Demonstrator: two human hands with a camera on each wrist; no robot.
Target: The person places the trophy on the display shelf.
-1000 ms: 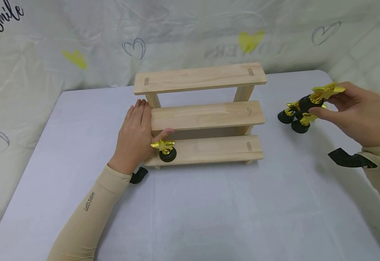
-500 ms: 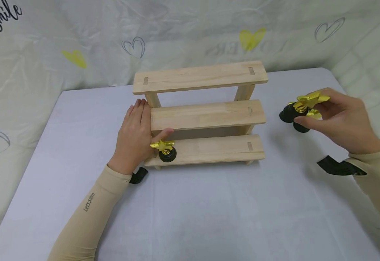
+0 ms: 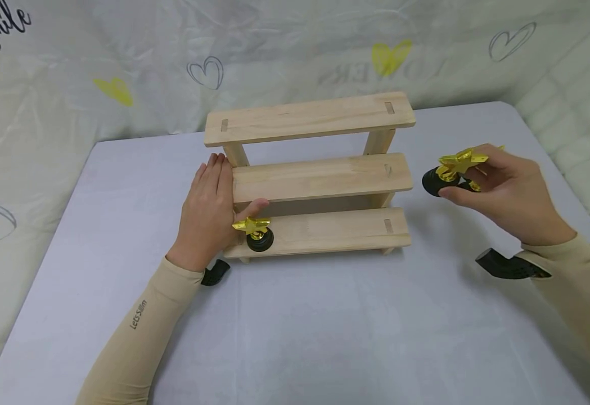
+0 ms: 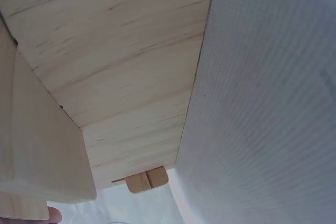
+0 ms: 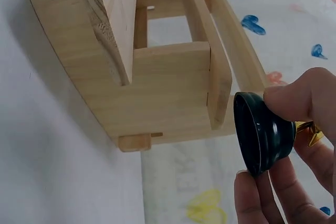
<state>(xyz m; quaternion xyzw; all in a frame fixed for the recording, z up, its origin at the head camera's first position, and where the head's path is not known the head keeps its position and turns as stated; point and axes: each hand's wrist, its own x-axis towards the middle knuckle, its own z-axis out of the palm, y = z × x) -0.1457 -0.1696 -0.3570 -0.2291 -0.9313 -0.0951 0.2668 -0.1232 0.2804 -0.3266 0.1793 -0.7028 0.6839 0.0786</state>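
A three-tier wooden shelf [image 3: 320,177] stands on the white table. My left hand [image 3: 206,214] rests against its left side with straight fingers, the thumb over the gap above the lowest tier. On that tier's left end, just below the thumb, a small gold star trophy [image 3: 260,241] stands on its black base. My right hand [image 3: 514,197] pinches another star trophy [image 3: 460,162] between thumb and fingers, off to the shelf's right. In the right wrist view the held trophy's black base [image 5: 270,132] shows its underside, clear of the shelf.
Behind the held trophy, more gold and black trophies [image 3: 473,185] stand on the table, mostly hidden by my right hand. The white table [image 3: 315,326] extends in front of the shelf. A printed cloth backdrop [image 3: 284,45] hangs close behind.
My right hand has moved left and slightly down with the star trophy, toward the shelf, covering more of the trophies behind it. My left hand has stayed against the shelf.
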